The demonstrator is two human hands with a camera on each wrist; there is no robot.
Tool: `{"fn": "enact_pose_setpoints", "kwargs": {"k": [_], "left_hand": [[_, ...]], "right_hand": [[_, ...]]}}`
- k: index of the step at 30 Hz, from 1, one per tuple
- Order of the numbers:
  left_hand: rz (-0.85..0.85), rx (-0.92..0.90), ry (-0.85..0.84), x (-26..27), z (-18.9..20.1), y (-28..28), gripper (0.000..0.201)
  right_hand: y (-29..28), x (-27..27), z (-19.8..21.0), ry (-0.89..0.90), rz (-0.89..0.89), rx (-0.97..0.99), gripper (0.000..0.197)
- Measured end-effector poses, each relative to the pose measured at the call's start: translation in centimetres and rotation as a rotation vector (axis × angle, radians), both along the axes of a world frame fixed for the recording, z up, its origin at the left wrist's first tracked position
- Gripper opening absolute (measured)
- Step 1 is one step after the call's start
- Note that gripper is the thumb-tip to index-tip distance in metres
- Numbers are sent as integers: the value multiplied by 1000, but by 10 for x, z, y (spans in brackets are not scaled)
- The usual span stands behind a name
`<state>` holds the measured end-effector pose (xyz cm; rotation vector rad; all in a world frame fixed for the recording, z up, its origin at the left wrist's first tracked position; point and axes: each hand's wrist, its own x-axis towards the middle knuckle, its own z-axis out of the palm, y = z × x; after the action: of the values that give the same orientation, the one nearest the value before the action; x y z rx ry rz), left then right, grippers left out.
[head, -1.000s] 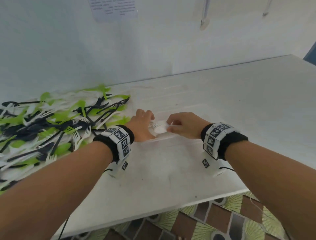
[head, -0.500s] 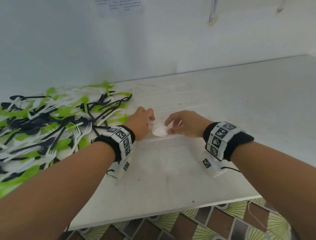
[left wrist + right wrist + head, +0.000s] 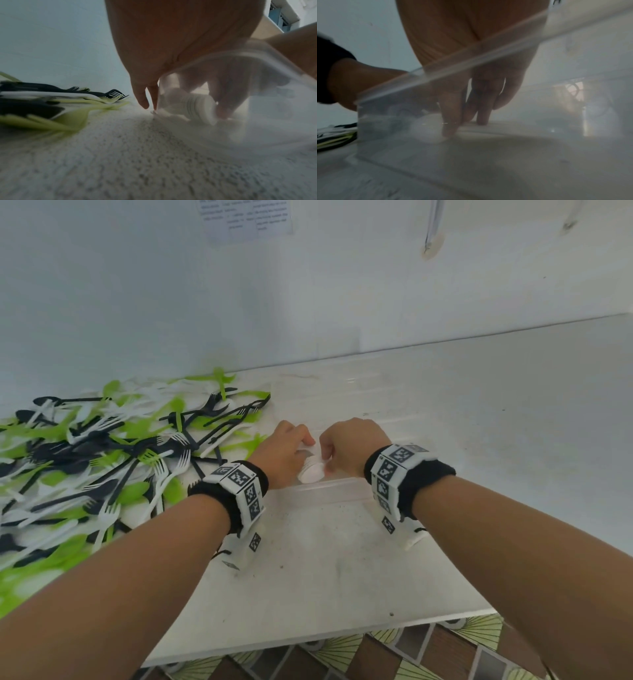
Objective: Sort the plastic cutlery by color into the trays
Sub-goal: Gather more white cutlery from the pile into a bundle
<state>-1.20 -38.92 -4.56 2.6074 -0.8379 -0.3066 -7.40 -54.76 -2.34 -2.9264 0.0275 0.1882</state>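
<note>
A stack of nested white spoons [image 3: 311, 472] stands tilted inside the near-left end of a clear plastic tray [image 3: 337, 491]. My left hand [image 3: 287, 451] and right hand [image 3: 346, 448] meet over it, fingers curled down onto the stack from either side. In the left wrist view the white spoons [image 3: 200, 108] show through the tray wall [image 3: 257, 54], with fingertips against them. Seen from the right wrist, my fingers [image 3: 450, 121] reach down inside the tray [image 3: 471, 65] onto the white stack [image 3: 428, 129]. A mixed pile of green, black and white cutlery [image 3: 102, 460] lies to the left.
The white table [image 3: 325, 559] ends at a front edge [image 3: 308, 642] over a patterned floor. More clear trays [image 3: 342, 392] lie behind the hands, near the wall. The cutlery pile [image 3: 51, 108] reaches close to my left hand.
Both hands have drawn closer together over the white spoon stack, which has tipped more onto its edge. The head view has tilted upward a little.
</note>
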Motion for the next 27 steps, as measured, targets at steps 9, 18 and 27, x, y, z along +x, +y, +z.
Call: {"fn": "enact_pose_setpoints", "kwargs": {"k": [9,18,27], "left_hand": [[-70,133,15,2,3,-1,43],[-56,125,6,3,-2,0,38],[-44,129,14,-1,2,-2,38]], "right_hand": [[10,5,-1,-45,56,-7,14],[-60,-16,-1,21,-97,138,29],[-59,-16,-12,-21,-158,107,6]]}}
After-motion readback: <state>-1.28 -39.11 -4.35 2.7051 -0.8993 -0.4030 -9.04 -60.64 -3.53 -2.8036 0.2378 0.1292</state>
